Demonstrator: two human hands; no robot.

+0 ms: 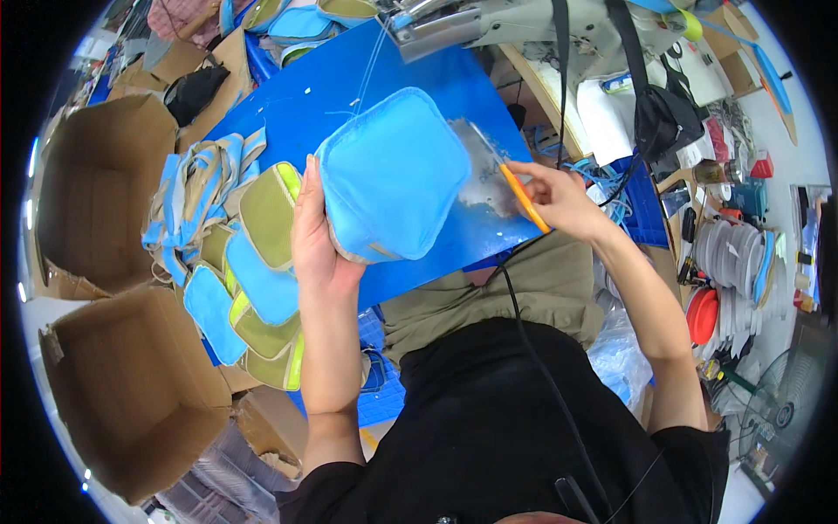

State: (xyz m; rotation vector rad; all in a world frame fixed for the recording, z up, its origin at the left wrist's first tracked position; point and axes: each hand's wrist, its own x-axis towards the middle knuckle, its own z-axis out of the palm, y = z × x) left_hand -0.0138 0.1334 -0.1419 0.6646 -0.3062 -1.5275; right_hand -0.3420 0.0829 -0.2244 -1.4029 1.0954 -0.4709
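My left hand (316,236) grips the left side of a bright blue, box-like sewn fabric piece (397,175), with its flat blue face turned up. A beige edge shows low on its side, and pale threads run from its top toward the sewing machine. My right hand (559,203) holds scissors with orange handles (524,199) just right of the fabric piece. Their blades point up and left over a worn grey patch of the blue tabletop (476,96), apart from the fabric.
A sewing machine (454,26) stands at the far side. Overlapping olive and blue fabric pieces (262,271) and a heap of blue-beige straps (196,188) lie at the left. Open cardboard boxes (131,384) stand further left. A black cable (541,349) hangs down over my body.
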